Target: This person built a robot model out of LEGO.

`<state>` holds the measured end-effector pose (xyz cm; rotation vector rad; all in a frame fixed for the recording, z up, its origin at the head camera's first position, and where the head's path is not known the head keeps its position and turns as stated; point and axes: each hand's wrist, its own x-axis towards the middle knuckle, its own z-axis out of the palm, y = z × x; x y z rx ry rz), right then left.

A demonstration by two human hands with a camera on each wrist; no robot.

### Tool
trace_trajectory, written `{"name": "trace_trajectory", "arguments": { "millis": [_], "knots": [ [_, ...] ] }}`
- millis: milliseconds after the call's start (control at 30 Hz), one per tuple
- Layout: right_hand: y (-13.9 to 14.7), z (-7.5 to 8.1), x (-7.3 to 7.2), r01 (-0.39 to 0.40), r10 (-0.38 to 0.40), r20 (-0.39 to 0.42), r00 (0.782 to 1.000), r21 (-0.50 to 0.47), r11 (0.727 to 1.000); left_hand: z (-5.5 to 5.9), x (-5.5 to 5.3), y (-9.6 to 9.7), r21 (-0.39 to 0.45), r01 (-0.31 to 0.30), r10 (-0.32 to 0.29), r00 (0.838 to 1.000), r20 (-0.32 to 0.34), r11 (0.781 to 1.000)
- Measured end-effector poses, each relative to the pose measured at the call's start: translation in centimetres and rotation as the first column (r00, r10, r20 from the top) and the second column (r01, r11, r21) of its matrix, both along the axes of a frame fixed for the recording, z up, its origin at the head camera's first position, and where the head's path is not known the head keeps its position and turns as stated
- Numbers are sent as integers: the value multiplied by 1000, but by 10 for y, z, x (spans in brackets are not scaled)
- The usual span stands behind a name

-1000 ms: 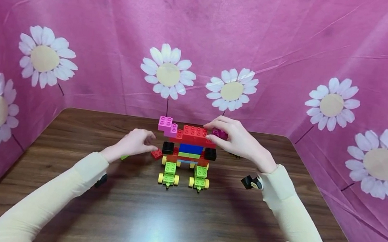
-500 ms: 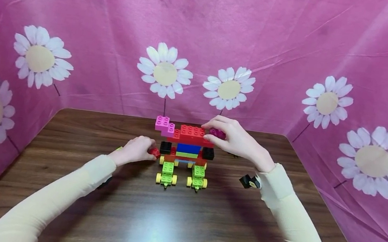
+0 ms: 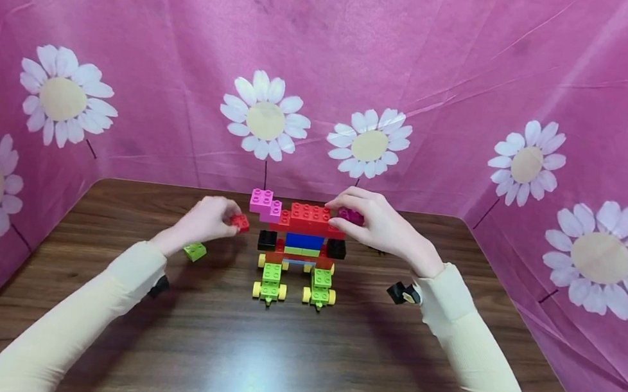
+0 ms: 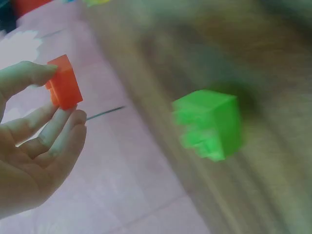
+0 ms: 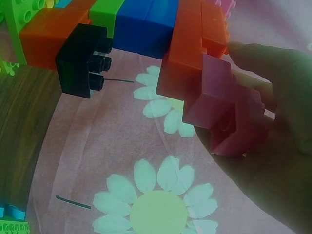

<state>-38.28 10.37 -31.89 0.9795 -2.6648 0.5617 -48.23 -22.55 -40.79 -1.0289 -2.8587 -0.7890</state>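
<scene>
My left hand (image 3: 206, 219) pinches a small red brick (image 3: 240, 222) between thumb and fingertips. In the left wrist view that red brick (image 4: 66, 83) stands tilted against the pink backdrop. A toy brick model (image 3: 305, 241) stands on the table, with red bricks on top, blue and green ones in its middle, black bricks at both sides and yellow-wheeled green bases in front. My right hand (image 3: 383, 226) grips the model's upper right end. In the right wrist view the fingers curl around the red and pink bricks (image 5: 219, 105) there, hiding part of them.
A loose green brick (image 3: 194, 251) lies on the wooden table (image 3: 259, 371) below the left forearm. Pink bricks (image 3: 264, 203) jut out from the model's upper left, close to the left hand. A pink flowered cloth (image 3: 331, 43) rises behind the table.
My left hand has taken the red brick from the table beside the model, then raised it and drawn it leftward. My right hand stays on the model.
</scene>
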Motion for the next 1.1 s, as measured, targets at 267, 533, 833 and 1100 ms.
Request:
{"name": "trace_trajectory", "arguments": {
  "millis": [267, 533, 833, 1100],
  "knots": [
    [1, -1, -1, 3, -3, 10, 1000, -4, 1000, 55, 0, -9, 115, -53, 53, 999, 2, 992],
    [3, -2, -2, 1, -1, 12, 1000, -4, 1000, 101, 6, -4, 232, -61, 67, 998, -20, 971],
    [4, -4, -2, 24, -24, 15, 1000, -2, 1000, 126, 25, 25, 223, 145, -128, 988, -91, 964],
    [4, -5, 1, 61, -61, 16, 998, 2, 998, 127, 35, 58, 163, 275, -272, 961, -42, 948]
  ]
}}
